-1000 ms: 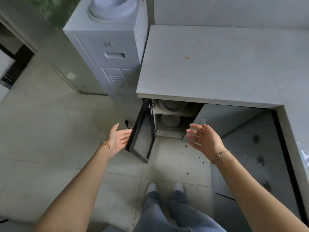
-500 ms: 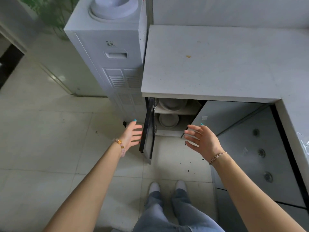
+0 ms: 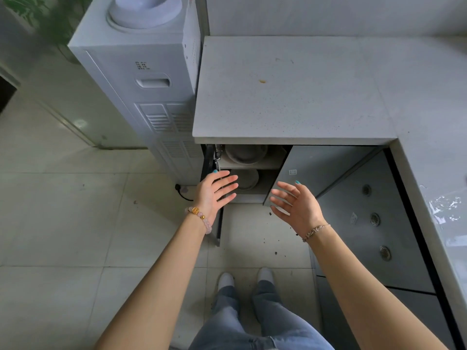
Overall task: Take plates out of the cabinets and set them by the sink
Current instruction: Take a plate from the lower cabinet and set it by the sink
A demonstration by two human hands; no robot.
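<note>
The counter (image 3: 290,97) is bare apart from a small stain, with a water dispenser (image 3: 141,79) standing just beside its left end; no sink shows, though there is a wet patch on the right-hand run of counter. Under the counter the cabinet (image 3: 252,173) stands open, its door (image 3: 211,160) now swung fully edge-on to us, wider than a second ago, so the opening is clear. Two shelves inside: plates on the upper shelf (image 3: 246,154) and more plates on the lower shelf (image 3: 246,179), all untouched. Both hands have closed in on the opening since a second ago. The left hand (image 3: 216,193) has crossed from outside the door to in front of the lower shelf, fingers spread, holding nothing. The right hand (image 3: 295,205) hovers near the right edge of the opening, also spread and empty. Judgement: door step done, reach for plates starting, nothing moved to the sink yet.
</note>
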